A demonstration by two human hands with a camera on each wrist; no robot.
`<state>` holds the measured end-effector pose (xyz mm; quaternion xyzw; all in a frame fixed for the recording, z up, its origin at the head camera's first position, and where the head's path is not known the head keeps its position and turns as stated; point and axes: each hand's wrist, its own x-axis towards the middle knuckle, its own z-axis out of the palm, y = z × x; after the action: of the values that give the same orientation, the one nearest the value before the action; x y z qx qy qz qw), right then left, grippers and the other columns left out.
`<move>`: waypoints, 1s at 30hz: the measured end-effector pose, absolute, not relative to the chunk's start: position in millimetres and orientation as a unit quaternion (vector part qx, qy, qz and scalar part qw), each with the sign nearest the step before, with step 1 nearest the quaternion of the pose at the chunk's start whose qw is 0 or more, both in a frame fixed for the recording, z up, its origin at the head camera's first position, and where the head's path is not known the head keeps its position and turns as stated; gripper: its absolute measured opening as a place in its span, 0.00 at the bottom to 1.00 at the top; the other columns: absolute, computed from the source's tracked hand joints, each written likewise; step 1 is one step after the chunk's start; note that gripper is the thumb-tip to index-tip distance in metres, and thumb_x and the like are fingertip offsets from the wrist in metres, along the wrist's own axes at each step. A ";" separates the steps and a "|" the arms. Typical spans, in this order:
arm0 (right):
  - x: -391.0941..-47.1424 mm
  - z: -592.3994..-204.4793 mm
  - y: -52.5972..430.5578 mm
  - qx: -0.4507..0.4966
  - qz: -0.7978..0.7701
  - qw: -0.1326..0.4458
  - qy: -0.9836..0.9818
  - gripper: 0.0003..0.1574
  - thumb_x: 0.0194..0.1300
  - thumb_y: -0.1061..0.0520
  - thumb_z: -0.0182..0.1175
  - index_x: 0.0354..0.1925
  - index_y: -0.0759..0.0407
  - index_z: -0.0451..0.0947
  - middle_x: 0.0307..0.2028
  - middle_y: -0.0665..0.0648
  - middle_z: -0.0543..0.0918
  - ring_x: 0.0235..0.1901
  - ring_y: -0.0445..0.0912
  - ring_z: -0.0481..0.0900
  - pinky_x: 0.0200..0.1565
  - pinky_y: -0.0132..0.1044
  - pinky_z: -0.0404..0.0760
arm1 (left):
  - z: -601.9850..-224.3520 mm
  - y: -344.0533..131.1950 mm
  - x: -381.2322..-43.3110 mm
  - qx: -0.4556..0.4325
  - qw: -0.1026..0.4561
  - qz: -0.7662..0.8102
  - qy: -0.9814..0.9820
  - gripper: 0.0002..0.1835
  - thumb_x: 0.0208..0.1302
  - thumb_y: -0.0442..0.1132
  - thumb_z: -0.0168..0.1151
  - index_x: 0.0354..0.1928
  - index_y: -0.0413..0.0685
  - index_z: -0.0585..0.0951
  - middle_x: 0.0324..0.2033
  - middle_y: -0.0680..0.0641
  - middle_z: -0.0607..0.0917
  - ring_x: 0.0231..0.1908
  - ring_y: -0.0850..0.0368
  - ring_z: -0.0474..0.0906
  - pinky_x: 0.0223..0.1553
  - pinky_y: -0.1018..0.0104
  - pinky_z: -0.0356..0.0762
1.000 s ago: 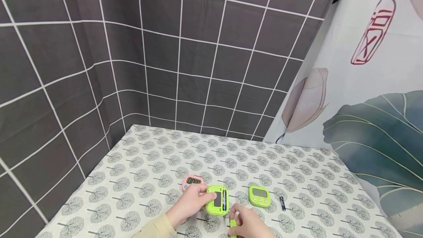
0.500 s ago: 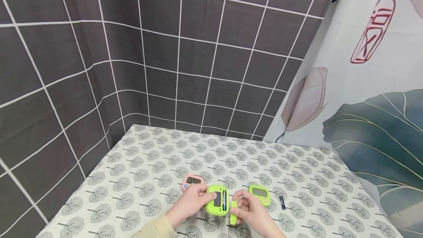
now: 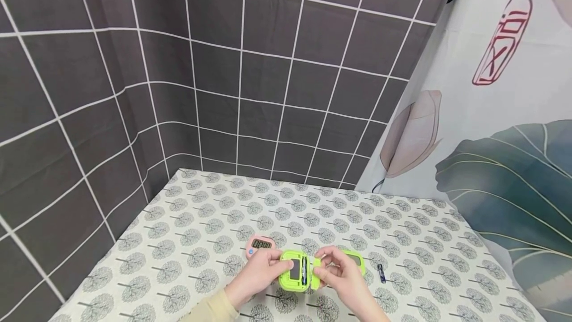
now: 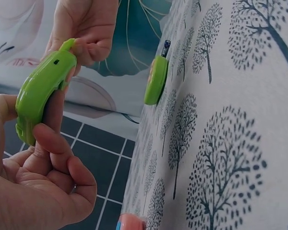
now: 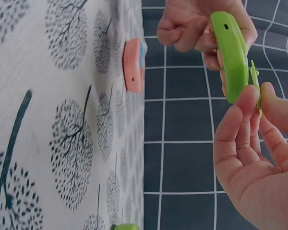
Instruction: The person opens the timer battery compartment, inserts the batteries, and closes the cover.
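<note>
My left hand [image 3: 256, 273] grips a green digital timer [image 3: 292, 285], its back turned up, with the thumb on that back. A dark battery [image 3: 304, 270] lies in the timer's uncovered compartment. Between thumb and fingers my right hand [image 3: 343, 273] pinches a small green battery cover [image 3: 316, 276], held at the timer's right edge. In the right wrist view the thin cover [image 5: 255, 88] stands close beside the timer body [image 5: 229, 57]; whether they touch I cannot tell. Both hands hold these parts above the cloth, as the left wrist view shows.
A pink timer [image 3: 260, 244] lies behind my left hand, its display lit with digits. Behind my right hand is a second green timer [image 3: 358, 258], partly hidden. Further right lies a loose battery [image 3: 381, 273] on the tree-patterned cloth [image 3: 214, 242]. A dark gridded curtain [image 3: 214, 78] hangs behind.
My right hand has come up from lower right with the battery cover, bringing it to the timer's right edge. It now partly hides the second green timer. The left hand stays nearly still.
</note>
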<state>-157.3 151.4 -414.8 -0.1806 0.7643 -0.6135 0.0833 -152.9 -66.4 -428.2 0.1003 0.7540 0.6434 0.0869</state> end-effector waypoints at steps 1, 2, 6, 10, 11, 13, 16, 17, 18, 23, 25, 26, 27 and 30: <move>-157.2 -413.9 151.0 -0.179 -0.614 0.083 0.764 0.21 0.58 0.63 0.63 0.48 0.71 0.70 0.32 0.59 0.77 0.25 0.38 0.78 0.33 0.34 0.83 | -427.6 -66.3 -153.0 0.102 0.087 0.643 0.754 0.15 0.60 0.42 0.62 0.45 0.40 0.83 0.26 0.48 0.87 0.22 0.62 0.71 0.24 0.73 0.69; -157.1 -413.2 150.6 -0.179 -0.615 0.084 0.764 0.21 0.58 0.63 0.63 0.48 0.71 0.70 0.32 0.59 0.77 0.25 0.38 0.78 0.33 0.34 0.83 | -427.1 -66.2 -153.2 0.102 0.086 0.642 0.755 0.15 0.60 0.42 0.62 0.44 0.40 0.83 0.26 0.47 0.87 0.22 0.63 0.71 0.24 0.73 0.70; -156.3 -411.9 148.4 -0.174 -0.621 0.090 0.759 0.22 0.58 0.63 0.63 0.49 0.71 0.70 0.32 0.58 0.77 0.26 0.38 0.79 0.34 0.34 0.83 | -426.4 -65.9 -153.6 0.107 0.088 0.640 0.756 0.14 0.60 0.42 0.62 0.44 0.40 0.83 0.26 0.47 0.87 0.23 0.62 0.72 0.24 0.73 0.70; -155.6 -411.8 145.9 -0.167 -0.621 0.091 0.760 0.24 0.57 0.63 0.64 0.50 0.71 0.69 0.31 0.58 0.78 0.26 0.38 0.79 0.35 0.34 0.83 | -428.2 -64.8 -152.8 0.111 0.092 0.643 0.753 0.14 0.60 0.42 0.62 0.45 0.41 0.83 0.30 0.47 0.87 0.27 0.60 0.78 0.30 0.72 0.75; -155.6 -411.8 145.4 -0.162 -0.620 0.092 0.762 0.25 0.57 0.63 0.64 0.51 0.71 0.69 0.31 0.59 0.78 0.26 0.39 0.79 0.34 0.34 0.83 | -428.7 -64.5 -152.6 0.113 0.092 0.642 0.753 0.14 0.61 0.42 0.62 0.45 0.41 0.83 0.31 0.47 0.88 0.29 0.60 0.80 0.33 0.71 0.76; -155.4 -411.4 144.4 -0.147 -0.621 0.098 0.763 0.28 0.56 0.62 0.66 0.52 0.70 0.68 0.30 0.59 0.79 0.25 0.40 0.79 0.34 0.35 0.83 | -429.9 -63.9 -152.4 0.117 0.088 0.638 0.756 0.14 0.61 0.42 0.62 0.45 0.42 0.83 0.33 0.47 0.88 0.32 0.59 0.82 0.37 0.71 0.77; -155.1 -410.3 142.9 -0.124 -0.623 0.110 0.764 0.31 0.54 0.61 0.68 0.54 0.68 0.67 0.29 0.59 0.80 0.24 0.41 0.79 0.33 0.35 0.82 | -431.1 -63.2 -152.6 0.124 0.083 0.632 0.761 0.13 0.61 0.42 0.62 0.44 0.42 0.83 0.34 0.47 0.88 0.33 0.58 0.83 0.39 0.71 0.78; -155.0 -409.9 142.5 -0.119 -0.624 0.113 0.764 0.32 0.54 0.61 0.68 0.54 0.67 0.66 0.29 0.59 0.81 0.24 0.42 0.79 0.33 0.35 0.82 | -431.4 -62.9 -152.7 0.125 0.081 0.630 0.762 0.13 0.61 0.42 0.62 0.44 0.42 0.83 0.34 0.47 0.88 0.33 0.58 0.83 0.38 0.71 0.78; -154.9 -409.5 142.1 -0.115 -0.624 0.115 0.764 0.33 0.54 0.60 0.68 0.55 0.67 0.66 0.29 0.60 0.81 0.24 0.42 0.79 0.33 0.35 0.82 | -431.6 -62.7 -152.8 0.127 0.080 0.630 0.762 0.13 0.61 0.41 0.62 0.44 0.42 0.83 0.34 0.47 0.88 0.33 0.58 0.83 0.38 0.72 0.78; -154.1 -407.8 141.1 -0.107 -0.624 0.118 0.765 0.36 0.53 0.60 0.69 0.55 0.69 0.65 0.28 0.60 0.82 0.24 0.43 0.80 0.32 0.36 0.83 | -432.1 -61.9 -152.6 0.132 0.081 0.628 0.762 0.12 0.61 0.40 0.62 0.44 0.41 0.82 0.34 0.46 0.88 0.33 0.58 0.83 0.37 0.72 0.79; -153.9 -407.7 141.0 -0.108 -0.624 0.120 0.765 0.36 0.52 0.60 0.70 0.55 0.70 0.64 0.28 0.60 0.82 0.24 0.44 0.80 0.32 0.36 0.83 | -432.1 -61.8 -152.4 0.131 0.082 0.628 0.763 0.12 0.61 0.40 0.62 0.44 0.41 0.82 0.34 0.46 0.88 0.32 0.58 0.83 0.36 0.73 0.79; -153.8 -407.7 141.1 -0.109 -0.624 0.121 0.765 0.37 0.52 0.59 0.70 0.55 0.70 0.64 0.28 0.60 0.82 0.24 0.44 0.80 0.32 0.37 0.83 | -432.0 -61.8 -152.4 0.132 0.082 0.627 0.763 0.12 0.61 0.40 0.62 0.44 0.41 0.82 0.33 0.46 0.88 0.31 0.59 0.83 0.34 0.73 0.79; -153.7 -407.8 141.2 -0.110 -0.623 0.122 0.765 0.37 0.52 0.59 0.70 0.55 0.70 0.64 0.27 0.60 0.82 0.23 0.44 0.80 0.32 0.37 0.83 | -431.9 -61.8 -152.5 0.132 0.083 0.627 0.763 0.12 0.61 0.40 0.62 0.43 0.41 0.82 0.32 0.46 0.88 0.30 0.59 0.82 0.33 0.73 0.78; -153.6 -408.3 141.5 -0.113 -0.618 0.125 0.768 0.37 0.52 0.58 0.70 0.54 0.71 0.64 0.26 0.59 0.81 0.22 0.44 0.80 0.31 0.37 0.83 | -431.7 -62.0 -152.7 0.136 0.083 0.624 0.766 0.12 0.61 0.40 0.62 0.43 0.41 0.83 0.29 0.48 0.87 0.25 0.61 0.79 0.27 0.74 0.76</move>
<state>-153.6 141.5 -408.3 -0.1133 0.7675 -0.6185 0.1247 -152.7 -62.0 -431.7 0.1356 0.7655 0.6235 0.0825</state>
